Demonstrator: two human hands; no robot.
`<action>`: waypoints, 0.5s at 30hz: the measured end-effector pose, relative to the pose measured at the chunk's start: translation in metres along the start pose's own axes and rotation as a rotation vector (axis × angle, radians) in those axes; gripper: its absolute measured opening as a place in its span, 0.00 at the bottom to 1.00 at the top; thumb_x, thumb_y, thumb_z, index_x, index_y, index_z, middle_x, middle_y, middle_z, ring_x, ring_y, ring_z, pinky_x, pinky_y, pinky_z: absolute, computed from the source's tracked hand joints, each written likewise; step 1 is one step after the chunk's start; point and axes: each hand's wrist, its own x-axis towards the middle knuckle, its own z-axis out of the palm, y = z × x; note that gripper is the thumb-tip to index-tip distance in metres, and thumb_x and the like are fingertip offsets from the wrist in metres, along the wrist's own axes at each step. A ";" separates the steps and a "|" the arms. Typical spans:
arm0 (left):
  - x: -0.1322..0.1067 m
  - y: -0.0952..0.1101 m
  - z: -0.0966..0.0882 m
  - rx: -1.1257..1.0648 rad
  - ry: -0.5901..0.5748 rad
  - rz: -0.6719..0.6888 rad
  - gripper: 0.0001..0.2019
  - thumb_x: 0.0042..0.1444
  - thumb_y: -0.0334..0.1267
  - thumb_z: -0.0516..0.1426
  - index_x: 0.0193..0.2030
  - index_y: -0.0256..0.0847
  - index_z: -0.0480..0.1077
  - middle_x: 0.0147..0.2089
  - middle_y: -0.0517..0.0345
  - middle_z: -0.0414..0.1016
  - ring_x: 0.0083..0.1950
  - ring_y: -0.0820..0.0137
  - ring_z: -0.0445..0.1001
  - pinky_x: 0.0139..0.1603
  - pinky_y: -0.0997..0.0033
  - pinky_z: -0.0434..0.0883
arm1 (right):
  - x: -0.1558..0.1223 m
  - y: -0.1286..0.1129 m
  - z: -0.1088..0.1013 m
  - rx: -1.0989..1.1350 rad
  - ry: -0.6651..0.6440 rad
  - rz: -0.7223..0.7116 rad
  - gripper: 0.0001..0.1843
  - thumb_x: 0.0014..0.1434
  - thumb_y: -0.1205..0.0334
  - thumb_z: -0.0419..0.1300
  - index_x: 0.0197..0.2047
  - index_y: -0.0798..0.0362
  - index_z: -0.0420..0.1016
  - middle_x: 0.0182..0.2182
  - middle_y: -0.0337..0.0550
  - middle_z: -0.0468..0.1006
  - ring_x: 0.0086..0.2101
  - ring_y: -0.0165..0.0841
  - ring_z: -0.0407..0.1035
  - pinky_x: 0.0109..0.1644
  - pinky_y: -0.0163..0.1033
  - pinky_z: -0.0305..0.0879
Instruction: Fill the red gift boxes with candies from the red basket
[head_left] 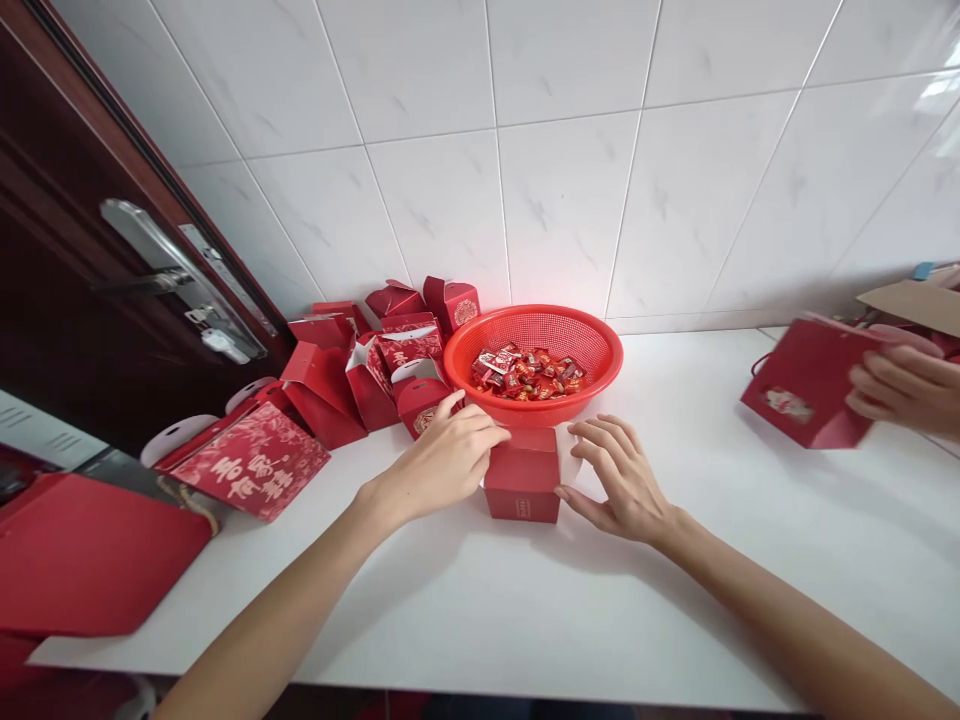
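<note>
A small red box (523, 483) stands on the white table (675, 560) just in front of a red mesh basket (536, 325) filled with wrapped candies (525, 373). My left hand (448, 455) rests against the box's left top edge, fingers curled over it. My right hand (621, 478) is at the box's right side, fingers spread, thumb touching the box.
Several folded red gift boxes (390, 365) are piled left of the basket, beside flat red cartons (251, 462). Another person's hand (904, 388) holds a red paper bag (806, 385) at the right. A dark door (90, 270) stands at the left.
</note>
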 end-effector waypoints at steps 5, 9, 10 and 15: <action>0.001 0.000 0.004 -0.096 0.001 -0.042 0.15 0.65 0.29 0.51 0.48 0.41 0.78 0.44 0.54 0.81 0.48 0.64 0.77 0.73 0.40 0.55 | -0.002 0.003 0.000 0.026 -0.013 0.027 0.05 0.67 0.59 0.57 0.44 0.49 0.65 0.45 0.54 0.78 0.44 0.45 0.73 0.53 0.57 0.68; -0.005 -0.003 0.005 -0.231 0.033 -0.037 0.09 0.60 0.40 0.63 0.46 0.43 0.79 0.46 0.57 0.80 0.50 0.63 0.78 0.76 0.38 0.49 | -0.002 0.002 0.001 0.024 0.015 0.017 0.06 0.66 0.67 0.58 0.39 0.48 0.64 0.43 0.51 0.80 0.42 0.41 0.74 0.54 0.54 0.67; -0.007 -0.003 0.005 -0.255 0.047 -0.017 0.07 0.59 0.40 0.65 0.43 0.43 0.78 0.45 0.58 0.80 0.51 0.63 0.78 0.77 0.39 0.48 | -0.001 0.001 0.001 0.032 0.014 0.014 0.07 0.66 0.68 0.58 0.39 0.48 0.64 0.42 0.49 0.81 0.40 0.40 0.74 0.55 0.53 0.67; -0.018 0.006 0.010 -0.184 0.178 0.169 0.08 0.65 0.30 0.57 0.35 0.43 0.75 0.36 0.62 0.77 0.48 0.69 0.77 0.77 0.46 0.50 | 0.000 -0.002 0.001 0.054 -0.028 0.031 0.07 0.65 0.69 0.56 0.45 0.48 0.67 0.42 0.47 0.82 0.37 0.38 0.73 0.54 0.50 0.66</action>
